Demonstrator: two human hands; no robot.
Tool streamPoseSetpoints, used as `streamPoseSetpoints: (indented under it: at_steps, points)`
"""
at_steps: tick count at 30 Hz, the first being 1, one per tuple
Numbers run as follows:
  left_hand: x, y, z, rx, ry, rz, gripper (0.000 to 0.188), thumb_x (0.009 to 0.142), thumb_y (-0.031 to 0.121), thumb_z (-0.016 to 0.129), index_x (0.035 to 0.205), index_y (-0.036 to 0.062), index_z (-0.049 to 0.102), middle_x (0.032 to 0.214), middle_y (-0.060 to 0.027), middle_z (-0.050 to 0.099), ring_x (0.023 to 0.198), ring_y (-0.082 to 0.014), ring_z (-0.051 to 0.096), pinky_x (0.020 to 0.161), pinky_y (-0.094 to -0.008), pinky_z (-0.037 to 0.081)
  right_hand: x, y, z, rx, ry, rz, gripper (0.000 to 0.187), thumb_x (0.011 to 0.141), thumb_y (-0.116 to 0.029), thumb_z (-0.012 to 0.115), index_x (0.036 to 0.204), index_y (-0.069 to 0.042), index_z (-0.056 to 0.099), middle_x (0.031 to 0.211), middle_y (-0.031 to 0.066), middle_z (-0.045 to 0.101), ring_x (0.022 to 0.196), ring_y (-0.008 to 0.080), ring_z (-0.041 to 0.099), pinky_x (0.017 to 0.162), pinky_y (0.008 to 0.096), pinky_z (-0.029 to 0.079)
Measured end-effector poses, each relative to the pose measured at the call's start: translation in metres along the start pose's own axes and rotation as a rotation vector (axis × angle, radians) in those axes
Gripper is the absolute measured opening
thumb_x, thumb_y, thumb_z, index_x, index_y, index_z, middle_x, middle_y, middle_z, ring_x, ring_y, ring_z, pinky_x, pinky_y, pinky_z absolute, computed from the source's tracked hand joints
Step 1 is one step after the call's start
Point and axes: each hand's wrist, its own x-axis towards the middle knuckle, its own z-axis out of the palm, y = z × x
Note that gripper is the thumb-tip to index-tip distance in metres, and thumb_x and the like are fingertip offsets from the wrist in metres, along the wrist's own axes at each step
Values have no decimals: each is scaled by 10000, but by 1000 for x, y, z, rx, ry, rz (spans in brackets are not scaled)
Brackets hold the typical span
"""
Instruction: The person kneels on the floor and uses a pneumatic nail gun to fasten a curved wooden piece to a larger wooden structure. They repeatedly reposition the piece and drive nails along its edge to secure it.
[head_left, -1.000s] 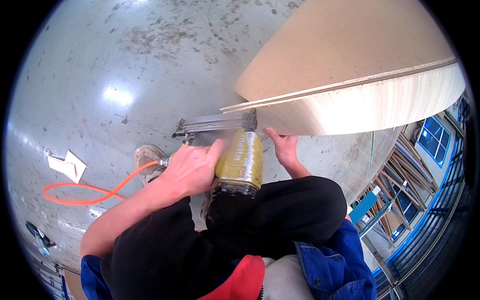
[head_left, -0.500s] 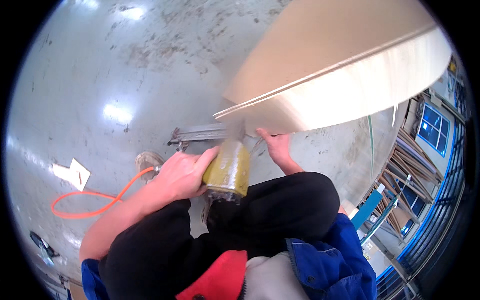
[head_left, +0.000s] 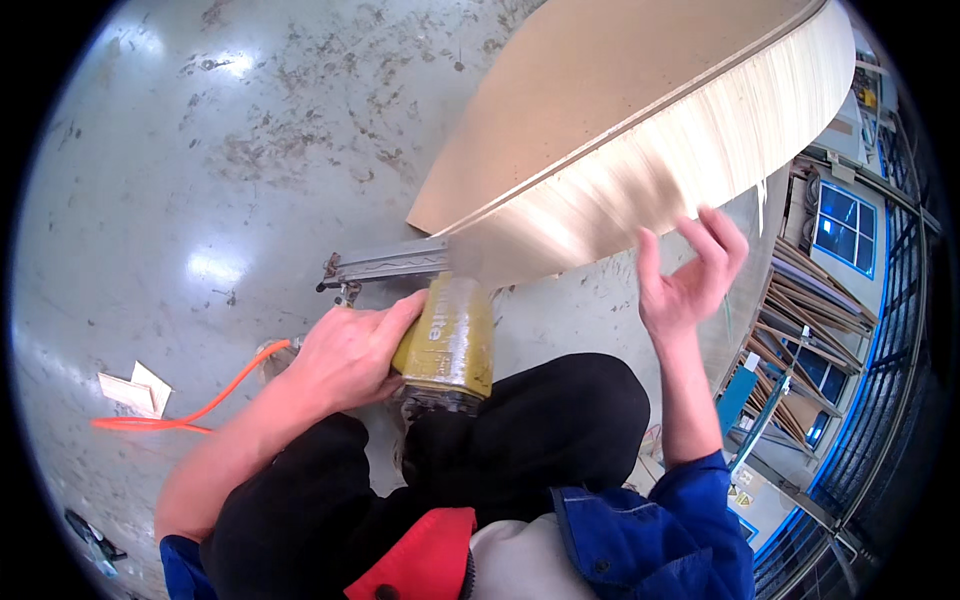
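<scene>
Head view — right hand (head_left: pixel 688 285) farther right, unclasped

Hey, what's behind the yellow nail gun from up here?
Grey floor shows beside the nail gun, with black trousers past its lower end. Whatever lies directly behind its body and the left hand is covered.

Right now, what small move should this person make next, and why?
Perhaps set the right grip against the curved pale wooden side to steady it: that grip looks open and holds nothing, while the left grip is closed on the yellow tool, whose blurred head is at or near the side's closer end.
</scene>
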Motion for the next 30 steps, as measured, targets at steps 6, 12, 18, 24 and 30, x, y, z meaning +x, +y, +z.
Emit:
streamPoseSetpoints:
  at_steps: [6, 12, 18, 24, 30]
  points:
    - [20, 9, -2, -27, 20, 35, 806, 674, 158, 866, 1383, 24, 506, 874, -146, 734, 764, -366, 720, 620, -464, 565, 92, -40, 49, -167, -493, -363, 258, 767, -356, 866, 933, -198, 748, 1327, -19, 671, 1337, 246, 564, 1198, 500, 342]
    - [28, 11, -2, -19, 88, 45, 717, 709, 175, 833, 1343, 10, 544, 813, -136, 724, 700, -353, 713, 573, -456, 558, 96, -38, 62, -184, -586, -371, 275, 773, -436, 838, 814, -203, 697, 1312, -73, 682, 1343, 204, 571, 1243, 501, 271]
    - [33, 14, -4, -20, 96, 41, 679, 700, 130, 792, 1328, 4, 570, 795, -126, 718, 677, -339, 711, 566, -447, 559, 93, -36, 62, -164, -572, -362, 281, 768, -447, 839, 778, -202, 700, 1337, -63, 676, 1358, 208, 568, 1251, 495, 264]
    - [35, 22, -4, -4, 122, 7, 595, 737, 99, 749, 1299, -6, 586, 786, -130, 715, 670, -336, 713, 550, -436, 558, 93, -34, 64, -160, -568, -361, 310, 753, -467, 855, 862, -207, 727, 1374, -18, 666, 1372, 278, 567, 1240, 545, 258]
    - [35, 25, -1, -34, 122, -33, 556, 767, 100, 742, 1286, -18, 581, 781, -154, 712, 653, -353, 709, 546, -461, 551, 93, -36, 64, -166, -587, -348, 336, 751, -451, 864, 915, -200, 714, 1402, -16, 643, 1389, 281, 551, 1244, 547, 252]
